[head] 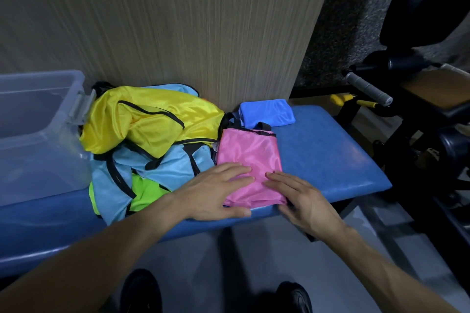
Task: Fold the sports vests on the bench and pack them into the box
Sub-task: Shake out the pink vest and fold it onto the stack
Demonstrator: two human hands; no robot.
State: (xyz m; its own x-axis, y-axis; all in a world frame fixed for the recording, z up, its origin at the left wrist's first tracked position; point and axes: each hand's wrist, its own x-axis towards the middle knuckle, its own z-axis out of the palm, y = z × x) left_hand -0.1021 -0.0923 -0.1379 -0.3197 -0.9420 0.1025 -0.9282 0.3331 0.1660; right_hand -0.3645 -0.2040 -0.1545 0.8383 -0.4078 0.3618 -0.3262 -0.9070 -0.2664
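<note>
My left hand (218, 189) and right hand (300, 198) both lie flat, fingers straight, pressing on the pink vest (250, 160), which sits folded into a narrow rectangle at the front edge of the worktop (330, 150). I judge I am smoothing the last fold. To do it well I should press from the middle outward so the slippery mesh lets its air out, keep the black straps at the far end tucked square, and not let the near edge slide off the front. A folded blue vest (267, 113) waits near the back edge. The loose pile (150, 134) of yellow, light blue and green vests touches the pink one on its left, so I must lift clear of it. The clear box (38, 119) stands at the left end.
</note>
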